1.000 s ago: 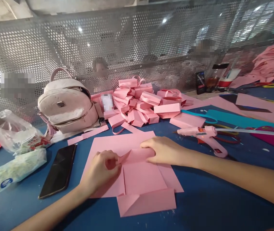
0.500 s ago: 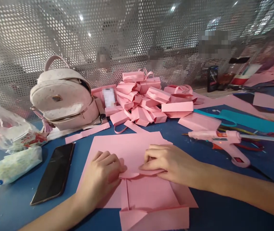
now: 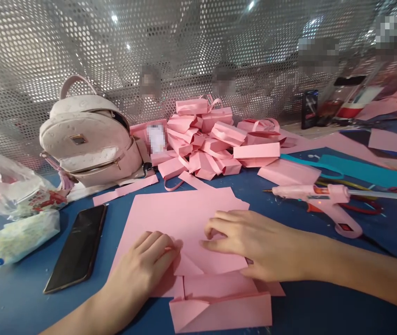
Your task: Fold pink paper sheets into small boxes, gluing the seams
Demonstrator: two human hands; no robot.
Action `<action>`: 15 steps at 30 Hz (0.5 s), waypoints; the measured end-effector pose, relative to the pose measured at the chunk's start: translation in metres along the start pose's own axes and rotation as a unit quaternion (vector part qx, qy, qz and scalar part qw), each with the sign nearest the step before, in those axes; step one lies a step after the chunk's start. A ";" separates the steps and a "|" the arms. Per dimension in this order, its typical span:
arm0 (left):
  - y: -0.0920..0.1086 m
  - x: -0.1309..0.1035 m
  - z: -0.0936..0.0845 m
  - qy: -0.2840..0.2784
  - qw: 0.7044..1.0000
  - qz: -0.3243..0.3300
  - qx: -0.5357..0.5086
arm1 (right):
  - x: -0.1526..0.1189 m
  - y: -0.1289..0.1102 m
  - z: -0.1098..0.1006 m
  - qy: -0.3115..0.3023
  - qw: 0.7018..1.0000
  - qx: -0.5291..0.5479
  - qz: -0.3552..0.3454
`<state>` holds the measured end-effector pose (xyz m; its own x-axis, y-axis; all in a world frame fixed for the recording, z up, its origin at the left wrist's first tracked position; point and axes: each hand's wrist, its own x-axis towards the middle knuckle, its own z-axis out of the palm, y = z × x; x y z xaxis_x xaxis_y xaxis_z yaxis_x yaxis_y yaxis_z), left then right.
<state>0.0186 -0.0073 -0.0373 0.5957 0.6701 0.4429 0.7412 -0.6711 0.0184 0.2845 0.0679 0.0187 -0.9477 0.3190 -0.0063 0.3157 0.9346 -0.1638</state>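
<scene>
Head view: folded pink paper piece (image 3: 222,286) lies toward the near edge of the flat blue surface (image 3: 20,307); left grip (image 3: 145,267) pinches its flap (image 3: 215,263), right grip (image 3: 254,244) curls over, pinch unclear; even pressure should crease cleanly

I record moderate indoor light, with small points of glare on the perforated panel (image 3: 191,42) and a brighter patch at its left edge. Soft shadows darken the pink paper (image 3: 177,211) beside my left hand (image 3: 144,270) and under my right hand (image 3: 250,244). Panel detail is soft, wide-angle stretch distorts the margins, and several patches are pixelated.
</scene>
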 end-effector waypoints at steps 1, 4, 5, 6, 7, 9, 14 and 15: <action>0.000 -0.003 -0.002 -0.017 1.000 0.000 -0.005 | -0.001 0.000 -0.001 0.000 1.000 0.013 0.005; 0.000 -0.012 -0.008 -0.058 0.998 0.010 -0.011 | -0.001 0.000 -0.005 -0.007 0.998 0.059 0.016; 0.000 -0.016 -0.011 -0.067 0.998 0.016 -0.012 | -0.001 0.000 -0.006 -0.012 0.997 0.071 0.017; 0.001 -0.019 -0.014 -0.071 0.997 0.022 -0.010 | 0.000 0.000 -0.008 -0.018 0.996 0.080 0.019; 0.001 -0.022 -0.016 -0.072 0.997 0.028 -0.007 | 0.001 0.000 -0.009 -0.022 0.996 0.085 0.020; 0.003 -0.028 -0.020 -0.077 0.996 0.045 0.004 | 0.002 -0.002 -0.011 -0.024 0.996 0.080 0.026; 0.007 -0.034 -0.026 -0.082 0.995 0.051 0.006 | 0.010 -0.010 -0.008 -0.004 0.999 0.036 0.021; 0.008 -0.033 -0.027 -0.077 0.996 0.037 -0.003 | 0.013 -0.012 -0.006 0.006 1.000 0.027 0.015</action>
<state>-0.0040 -0.0433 -0.0278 0.6887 0.6595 0.3014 0.6925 -0.7214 -0.0039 0.2684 0.0620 0.0263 -0.9374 0.3482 0.0009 0.3398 0.9153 -0.2162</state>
